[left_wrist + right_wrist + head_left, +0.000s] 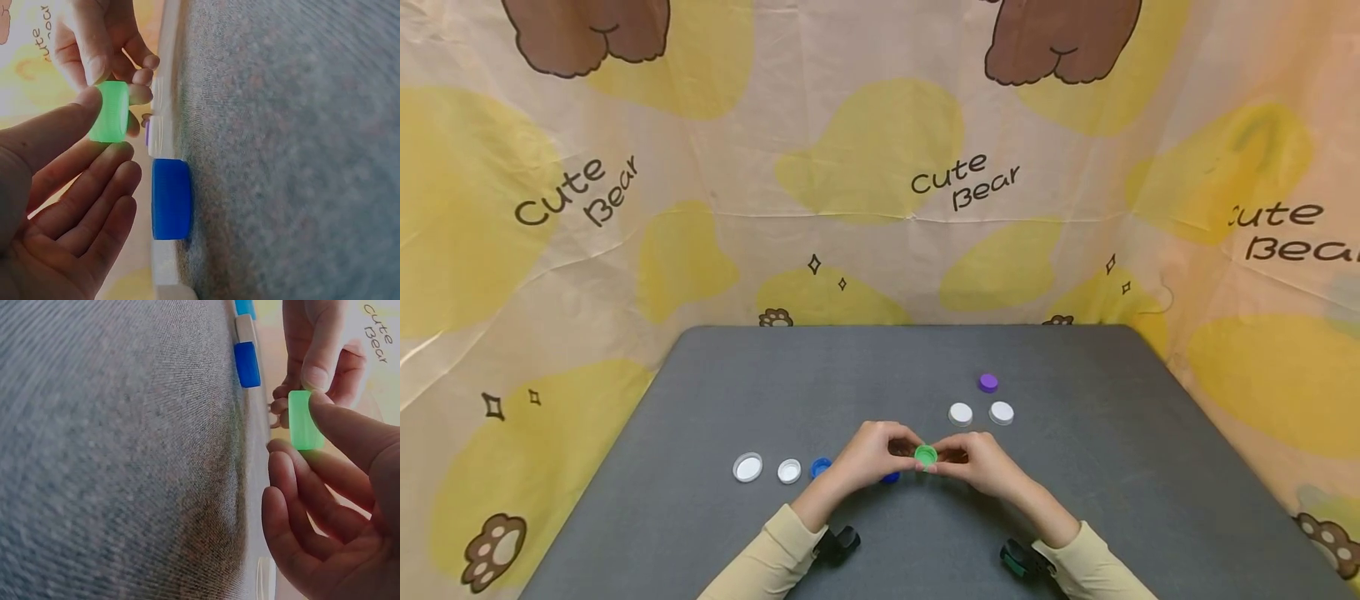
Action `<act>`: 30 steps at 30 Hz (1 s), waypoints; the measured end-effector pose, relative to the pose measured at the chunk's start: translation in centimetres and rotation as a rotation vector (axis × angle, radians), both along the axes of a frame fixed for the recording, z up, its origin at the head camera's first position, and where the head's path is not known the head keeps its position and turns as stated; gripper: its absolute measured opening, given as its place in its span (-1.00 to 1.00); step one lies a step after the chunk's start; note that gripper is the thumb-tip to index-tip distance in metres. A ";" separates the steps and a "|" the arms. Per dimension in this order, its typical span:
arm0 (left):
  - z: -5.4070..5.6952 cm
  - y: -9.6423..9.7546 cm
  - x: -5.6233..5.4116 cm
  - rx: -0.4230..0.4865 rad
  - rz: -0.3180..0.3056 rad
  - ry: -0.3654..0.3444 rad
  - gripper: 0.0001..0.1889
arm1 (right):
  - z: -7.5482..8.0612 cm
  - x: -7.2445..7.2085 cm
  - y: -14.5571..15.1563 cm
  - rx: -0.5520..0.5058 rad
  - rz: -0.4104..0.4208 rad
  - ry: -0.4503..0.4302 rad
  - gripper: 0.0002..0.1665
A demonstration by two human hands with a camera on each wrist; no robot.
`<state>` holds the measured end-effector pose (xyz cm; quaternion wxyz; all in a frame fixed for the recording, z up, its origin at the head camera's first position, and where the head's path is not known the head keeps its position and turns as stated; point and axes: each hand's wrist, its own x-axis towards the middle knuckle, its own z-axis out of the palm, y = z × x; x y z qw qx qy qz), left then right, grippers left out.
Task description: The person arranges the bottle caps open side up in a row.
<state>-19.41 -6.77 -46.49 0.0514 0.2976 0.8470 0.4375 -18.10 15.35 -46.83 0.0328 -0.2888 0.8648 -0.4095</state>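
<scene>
Between my two hands, just above the table, is a green bottle cap with its hollow side facing up toward the head view. My left hand pinches its left side between thumb and fingers. The right hand pinches the same cap from the right. In the left wrist view the ridged side of the green cap shows between both thumbs and the fingers. A dark blue cap lies below the left hand, partly hidden by it; it stands out clearly as a blue cap in the left wrist view.
Left of the hands lie a lighter blue cap, a small white cap and a larger white cap. Beyond the right hand are two white caps and a purple cap. A bear-print cloth hangs behind the grey table.
</scene>
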 end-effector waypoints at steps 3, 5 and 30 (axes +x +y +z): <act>0.1 0.1 -0.1 -0.019 -0.007 -0.014 -0.82 | -0.1 0.0 -0.1 0.010 -0.010 0.009 -0.70; 0.0 0.1 -0.2 -0.035 -0.013 -0.021 -0.81 | -0.1 0.0 -0.2 0.014 -0.017 0.018 -0.71; -0.4 -0.5 -0.7 -0.142 -0.066 -0.002 -0.77 | -0.8 -0.2 -0.8 0.027 -0.001 -0.026 -0.75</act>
